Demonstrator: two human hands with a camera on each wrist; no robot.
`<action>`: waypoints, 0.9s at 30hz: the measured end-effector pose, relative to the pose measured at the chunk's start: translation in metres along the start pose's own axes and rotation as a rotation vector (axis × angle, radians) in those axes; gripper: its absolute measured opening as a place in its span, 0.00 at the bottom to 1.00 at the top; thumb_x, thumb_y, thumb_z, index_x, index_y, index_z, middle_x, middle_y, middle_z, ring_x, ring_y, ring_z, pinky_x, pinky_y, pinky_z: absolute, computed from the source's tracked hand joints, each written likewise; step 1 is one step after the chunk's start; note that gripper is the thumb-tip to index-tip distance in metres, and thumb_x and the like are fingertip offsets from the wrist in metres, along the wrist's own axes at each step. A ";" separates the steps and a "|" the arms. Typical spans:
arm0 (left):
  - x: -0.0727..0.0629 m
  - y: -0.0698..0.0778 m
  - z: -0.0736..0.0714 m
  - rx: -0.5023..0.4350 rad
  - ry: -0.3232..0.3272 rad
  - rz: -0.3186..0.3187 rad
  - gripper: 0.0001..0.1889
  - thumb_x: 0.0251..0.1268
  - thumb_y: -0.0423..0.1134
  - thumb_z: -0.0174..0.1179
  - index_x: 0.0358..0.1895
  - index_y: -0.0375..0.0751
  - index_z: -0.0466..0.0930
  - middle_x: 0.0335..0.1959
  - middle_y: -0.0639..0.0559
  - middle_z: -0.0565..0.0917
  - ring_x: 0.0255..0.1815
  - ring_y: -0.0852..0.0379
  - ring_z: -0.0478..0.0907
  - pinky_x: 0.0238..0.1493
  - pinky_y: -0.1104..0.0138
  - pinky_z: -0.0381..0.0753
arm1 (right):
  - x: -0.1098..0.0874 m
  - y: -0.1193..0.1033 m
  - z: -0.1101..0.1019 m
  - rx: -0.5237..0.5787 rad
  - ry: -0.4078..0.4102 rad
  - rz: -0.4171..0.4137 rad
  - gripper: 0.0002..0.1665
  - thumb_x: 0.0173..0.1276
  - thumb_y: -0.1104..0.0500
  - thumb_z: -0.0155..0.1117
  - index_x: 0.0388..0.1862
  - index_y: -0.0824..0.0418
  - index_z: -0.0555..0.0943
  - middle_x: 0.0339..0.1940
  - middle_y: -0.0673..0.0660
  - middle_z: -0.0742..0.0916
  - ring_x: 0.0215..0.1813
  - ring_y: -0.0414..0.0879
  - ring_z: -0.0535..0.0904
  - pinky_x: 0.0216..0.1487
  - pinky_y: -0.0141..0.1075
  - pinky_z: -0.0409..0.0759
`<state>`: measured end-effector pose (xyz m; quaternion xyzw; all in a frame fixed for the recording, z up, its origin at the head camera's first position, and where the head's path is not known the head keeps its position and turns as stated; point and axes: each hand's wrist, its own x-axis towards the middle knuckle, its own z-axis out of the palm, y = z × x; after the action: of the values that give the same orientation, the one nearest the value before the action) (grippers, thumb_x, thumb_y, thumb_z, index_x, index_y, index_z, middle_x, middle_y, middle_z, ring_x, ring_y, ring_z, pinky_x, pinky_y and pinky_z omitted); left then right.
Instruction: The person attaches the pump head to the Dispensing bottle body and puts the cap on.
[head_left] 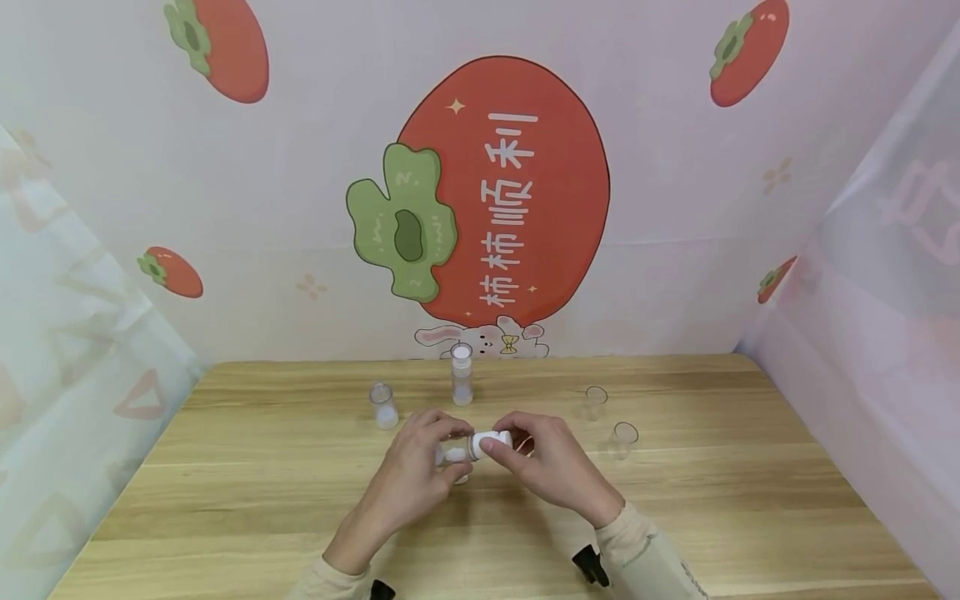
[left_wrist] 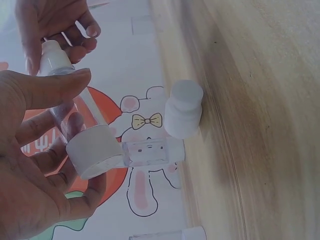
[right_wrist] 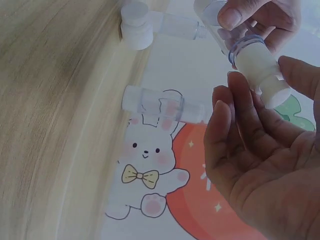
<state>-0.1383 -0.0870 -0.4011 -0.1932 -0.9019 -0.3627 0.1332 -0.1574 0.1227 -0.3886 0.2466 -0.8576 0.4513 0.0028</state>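
Note:
My left hand [head_left: 416,462] grips a clear bottle with a white base [left_wrist: 95,150], its thumb and fingers around the see-through body. The bottle is tilted nearly on its side. At its other end, my right hand [head_left: 543,458] pinches a white pump head [right_wrist: 260,70] between thumb and fingers. A clear ring rims the pump head where it meets the bottle, and a thin white tube shows inside the body. Below the hands, a white pump piece [left_wrist: 184,107] stands upright on the table, mostly hidden by the left hand in the head view.
Behind the left hand stands a short clear bottle [head_left: 385,408]; a taller clear bottle with white inside [head_left: 462,375] is near the table's back edge. Two clear caps [head_left: 596,402] stand to the right. The wooden table [head_left: 225,500] ends at a printed cloth backdrop [head_left: 300,208].

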 end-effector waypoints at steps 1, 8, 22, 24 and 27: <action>0.000 0.000 0.000 -0.002 -0.001 0.002 0.19 0.47 0.30 0.80 0.45 0.45 0.87 0.44 0.57 0.83 0.50 0.55 0.76 0.53 0.54 0.76 | 0.000 0.000 0.000 -0.007 0.002 0.016 0.12 0.73 0.46 0.67 0.39 0.53 0.86 0.28 0.41 0.84 0.31 0.39 0.80 0.33 0.35 0.82; 0.000 0.001 0.000 -0.003 -0.006 0.001 0.19 0.47 0.31 0.79 0.45 0.45 0.87 0.43 0.56 0.83 0.50 0.55 0.76 0.53 0.54 0.76 | 0.000 0.001 0.000 0.006 0.016 0.049 0.16 0.72 0.42 0.66 0.42 0.53 0.85 0.32 0.42 0.86 0.34 0.40 0.81 0.36 0.35 0.82; 0.001 0.003 -0.003 -0.005 0.000 -0.004 0.20 0.46 0.31 0.80 0.45 0.45 0.87 0.42 0.57 0.82 0.49 0.55 0.76 0.51 0.55 0.76 | -0.001 0.001 -0.005 0.065 0.007 -0.137 0.16 0.64 0.63 0.75 0.50 0.56 0.84 0.44 0.44 0.86 0.45 0.41 0.81 0.47 0.45 0.84; 0.001 0.004 -0.002 -0.006 0.000 -0.005 0.20 0.46 0.31 0.80 0.45 0.45 0.87 0.42 0.57 0.82 0.49 0.55 0.76 0.52 0.55 0.76 | -0.001 0.000 -0.005 0.060 0.006 -0.107 0.13 0.66 0.60 0.74 0.49 0.55 0.84 0.42 0.43 0.86 0.43 0.40 0.81 0.47 0.45 0.84; 0.001 0.004 -0.002 -0.005 0.001 -0.004 0.20 0.46 0.30 0.80 0.45 0.45 0.87 0.42 0.57 0.82 0.49 0.55 0.76 0.52 0.54 0.75 | -0.001 -0.001 -0.003 0.049 0.005 -0.037 0.09 0.69 0.54 0.72 0.45 0.53 0.85 0.37 0.41 0.86 0.41 0.39 0.81 0.45 0.42 0.84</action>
<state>-0.1375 -0.0852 -0.3967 -0.1915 -0.9014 -0.3651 0.1325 -0.1573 0.1252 -0.3861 0.2612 -0.8416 0.4727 0.0072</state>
